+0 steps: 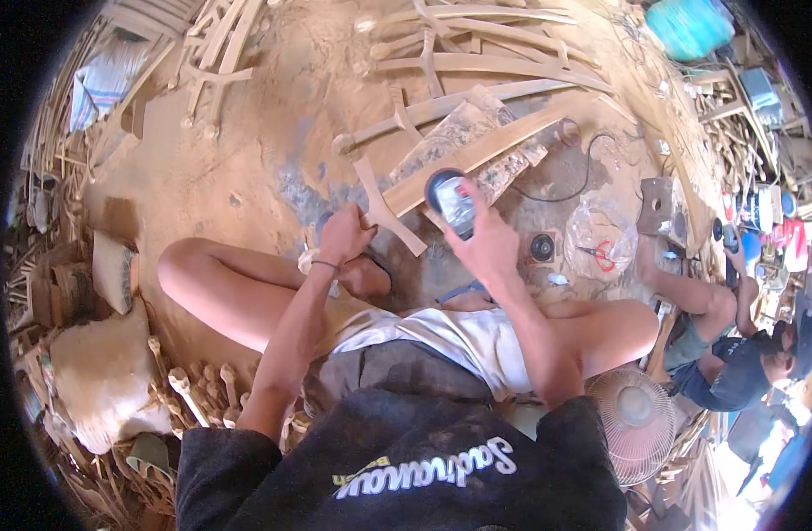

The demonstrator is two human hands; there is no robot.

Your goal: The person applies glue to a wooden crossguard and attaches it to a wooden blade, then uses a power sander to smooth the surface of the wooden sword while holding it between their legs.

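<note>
A wooden sword [500, 149] lies slantwise before me, its blade pointing away to the upper right. My left hand [342, 237] is closed around its handle, just below the curved crossguard [388, 212]. In my right hand [487, 246] is an angle grinder [457, 209], gripped by its body. Its round disc is over the blade close to the crossguard; whether it touches the wood I cannot tell. Under the blade sits a dusty, stained board [454, 133].
Several more wooden swords [477, 64] lie farther off, others [218, 66] at far left. A cord [565, 196], a clear plastic bag [602, 239] and a dark round part [542, 247] lie to the right. A fan [634, 425] stands by my right side, near another person [733, 372].
</note>
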